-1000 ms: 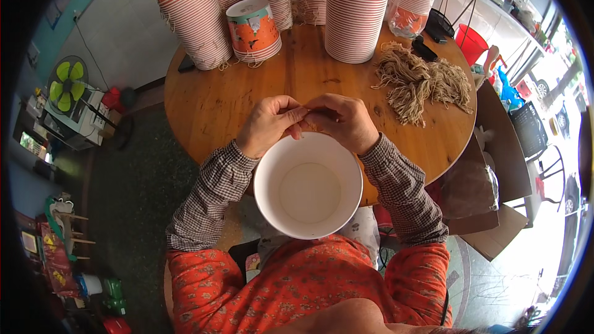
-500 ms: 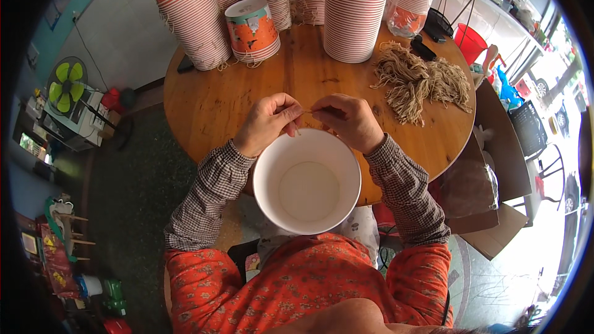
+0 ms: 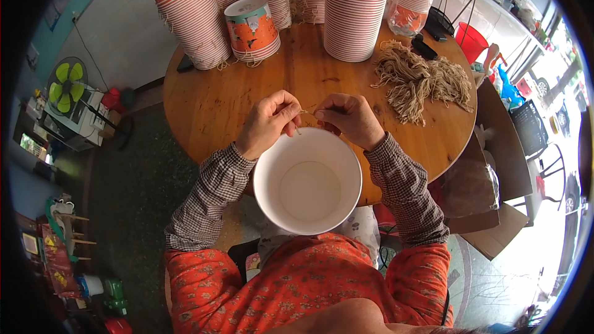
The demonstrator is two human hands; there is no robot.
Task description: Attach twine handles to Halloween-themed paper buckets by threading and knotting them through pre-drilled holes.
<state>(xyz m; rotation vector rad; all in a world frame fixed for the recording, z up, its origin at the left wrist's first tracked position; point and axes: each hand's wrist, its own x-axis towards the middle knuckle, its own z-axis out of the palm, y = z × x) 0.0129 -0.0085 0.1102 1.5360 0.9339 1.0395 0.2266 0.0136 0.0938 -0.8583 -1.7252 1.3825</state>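
A large white paper tub (image 3: 270, 179) rests between my lap and the table's near edge, its mouth facing up and nothing in it. Above its far rim, my left hand (image 3: 270, 122) pinches a thin piece of tan twine (image 3: 305, 111) between thumb and fingers. The twine spans a small gap to my right hand (image 3: 350, 119), whose thumb and forefinger are pressed together on its other part. A short loose end hangs below the left fingertips. A heap of matching tan twine (image 3: 421, 83) lies on the table to the right.
On the round wooden table (image 3: 204, 111) several tall stacks of tubs (image 3: 352, 21) stand along the far side. An orange tub (image 3: 252, 32) sits upside down at the left. Dark objects (image 3: 424, 47) lie behind the twine heap. An open cardboard box (image 3: 504, 142) stands right of the table.
My right hand has drawn slightly right and its fingers have shifted, so more twine shows between the hands. My left hand has hardly moved. The tub has shifted very slightly.
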